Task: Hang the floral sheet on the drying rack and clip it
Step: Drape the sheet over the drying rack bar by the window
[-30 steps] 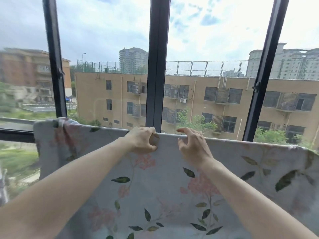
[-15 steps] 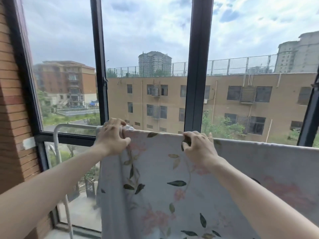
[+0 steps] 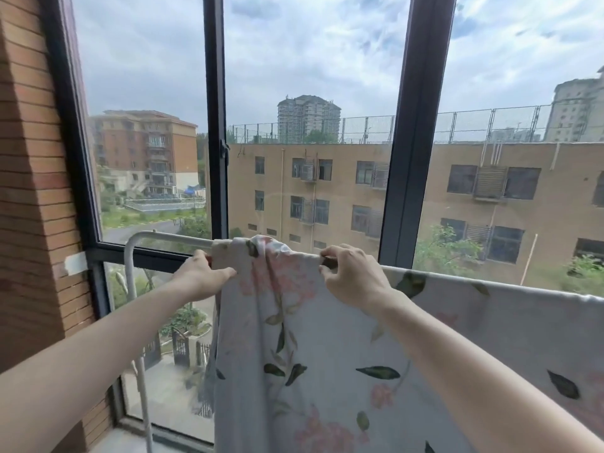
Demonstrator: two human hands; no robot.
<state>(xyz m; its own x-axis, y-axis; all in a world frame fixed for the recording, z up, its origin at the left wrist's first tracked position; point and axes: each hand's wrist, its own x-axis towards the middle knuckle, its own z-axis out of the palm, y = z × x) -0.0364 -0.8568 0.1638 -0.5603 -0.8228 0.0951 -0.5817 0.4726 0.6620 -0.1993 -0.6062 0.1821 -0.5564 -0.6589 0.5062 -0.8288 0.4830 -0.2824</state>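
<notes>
Flowers and green leaves cover the floral sheet (image 3: pixel 343 354), which hangs over the top bar of the white drying rack (image 3: pixel 170 237) in front of a big window with dark frames (image 3: pixel 415 132). The sheet drapes down from the bar on the near side and spreads away to the right along it. At its left end the cloth is bunched up into a lump on top of the bar. Left of that lump the bar is bare, and it bends down into a white leg beside the brick wall (image 3: pixel 36 191).

The person's left hand (image 3: pixel 204 273) is at the left edge of the sheet, just below the bar. Its fingers curl over the cloth there and its thumb lies flat along the cloth, so it grips the sheet's edge. The person's right hand (image 3: pixel 351 276) is to the right of the bunched lump, right at the bar. Its fingers and thumb are curled together and pinch the top of the sheet. A small dark thing shows between those fingers, but it is too hidden to tell what it is.

Outside the glass stand a long tan building (image 3: pixel 327 191) and green trees.
</notes>
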